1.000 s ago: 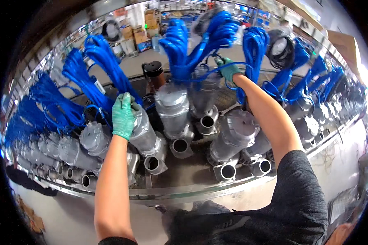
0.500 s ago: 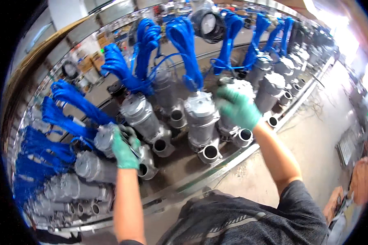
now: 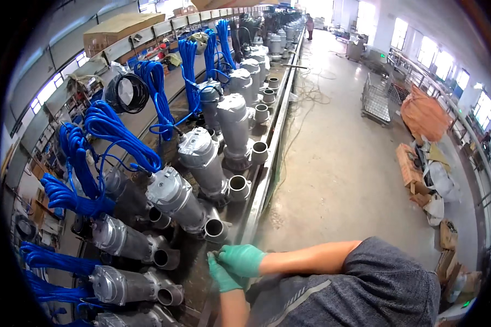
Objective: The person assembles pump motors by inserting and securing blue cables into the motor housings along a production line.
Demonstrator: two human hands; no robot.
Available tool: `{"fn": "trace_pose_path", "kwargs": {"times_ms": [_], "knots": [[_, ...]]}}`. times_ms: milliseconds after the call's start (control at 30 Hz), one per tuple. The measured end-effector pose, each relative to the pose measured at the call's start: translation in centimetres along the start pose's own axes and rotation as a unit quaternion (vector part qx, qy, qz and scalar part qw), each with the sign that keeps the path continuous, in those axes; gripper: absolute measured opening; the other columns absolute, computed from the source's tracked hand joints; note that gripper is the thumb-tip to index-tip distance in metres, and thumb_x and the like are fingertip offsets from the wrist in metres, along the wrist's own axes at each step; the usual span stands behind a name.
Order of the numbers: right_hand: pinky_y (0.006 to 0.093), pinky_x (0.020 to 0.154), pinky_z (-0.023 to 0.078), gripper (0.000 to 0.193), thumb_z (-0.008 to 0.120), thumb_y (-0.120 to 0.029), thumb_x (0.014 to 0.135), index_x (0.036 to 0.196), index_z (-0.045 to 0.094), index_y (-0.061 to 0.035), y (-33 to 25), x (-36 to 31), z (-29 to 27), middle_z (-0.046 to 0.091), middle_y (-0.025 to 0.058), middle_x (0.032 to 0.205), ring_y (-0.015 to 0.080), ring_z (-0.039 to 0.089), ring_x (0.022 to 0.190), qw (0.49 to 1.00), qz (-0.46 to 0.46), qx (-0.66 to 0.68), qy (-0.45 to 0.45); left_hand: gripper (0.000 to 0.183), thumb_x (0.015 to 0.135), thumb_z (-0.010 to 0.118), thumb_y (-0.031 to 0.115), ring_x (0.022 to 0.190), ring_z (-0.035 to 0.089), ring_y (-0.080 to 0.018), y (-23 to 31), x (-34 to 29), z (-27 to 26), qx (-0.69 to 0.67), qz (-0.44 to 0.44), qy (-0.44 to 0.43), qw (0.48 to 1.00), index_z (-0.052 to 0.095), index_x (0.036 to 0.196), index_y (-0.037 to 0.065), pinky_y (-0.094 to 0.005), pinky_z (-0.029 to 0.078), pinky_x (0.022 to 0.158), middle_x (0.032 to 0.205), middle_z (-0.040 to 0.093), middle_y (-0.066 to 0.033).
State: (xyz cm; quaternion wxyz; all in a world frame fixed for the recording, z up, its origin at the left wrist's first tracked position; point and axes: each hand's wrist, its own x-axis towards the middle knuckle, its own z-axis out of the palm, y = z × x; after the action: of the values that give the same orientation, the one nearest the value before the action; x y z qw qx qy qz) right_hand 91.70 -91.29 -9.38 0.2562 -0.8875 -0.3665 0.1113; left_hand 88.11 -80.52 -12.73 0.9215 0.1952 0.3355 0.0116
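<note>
A long workbench (image 3: 267, 163) is seen running down a factory hall, lined with grey metal submersible pumps and coiled blue cables (image 3: 106, 128), beside a bare concrete floor (image 3: 338, 152). At the near edge of the bench, the green-gloved right hand (image 3: 243, 259) is laid loosely curled over the left hand (image 3: 222, 277), and nothing is gripped by either; the nearest pump (image 3: 180, 204) stands tilted just beyond them, its outlet port facing the hands. If that pump is to be handled well, it should probably be gripped by its body rather than its cable.
</note>
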Motion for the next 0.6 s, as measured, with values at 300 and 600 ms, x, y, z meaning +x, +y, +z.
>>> {"fn": "trace_pose_path", "kwargs": {"times_ms": [300,600], "knots": [[0.0470,0.073,0.055,0.020,0.060,-0.021,0.091,0.100,0.065,-0.0033,-0.9,1.0,1.7,0.063,0.0159,0.101,0.0374,0.068,0.088,0.996,-0.033,0.049,0.068,0.037,0.098,0.065,0.049,0.089,0.066,-0.0253,1.2,3.0,-4.8,0.030,0.106,-0.002,0.994,0.062,0.091,0.013,-0.0459,0.056,0.084,0.097,0.069,-0.0104],[0.0502,0.065,0.054,0.020,0.062,-0.022,0.093,0.103,0.062,-0.0047,4.6,3.8,-1.4,0.069,0.0199,0.084,0.0428,0.068,0.075,0.987,-0.074,0.132,0.053,0.056,0.097,0.060,0.058,0.108,0.064,-0.0291,0.0,2.6,-0.2,0.066,0.095,0.009,0.993,0.065,0.120,0.007,-0.0457,0.052,0.096,0.120,0.067,-0.0122]]}}
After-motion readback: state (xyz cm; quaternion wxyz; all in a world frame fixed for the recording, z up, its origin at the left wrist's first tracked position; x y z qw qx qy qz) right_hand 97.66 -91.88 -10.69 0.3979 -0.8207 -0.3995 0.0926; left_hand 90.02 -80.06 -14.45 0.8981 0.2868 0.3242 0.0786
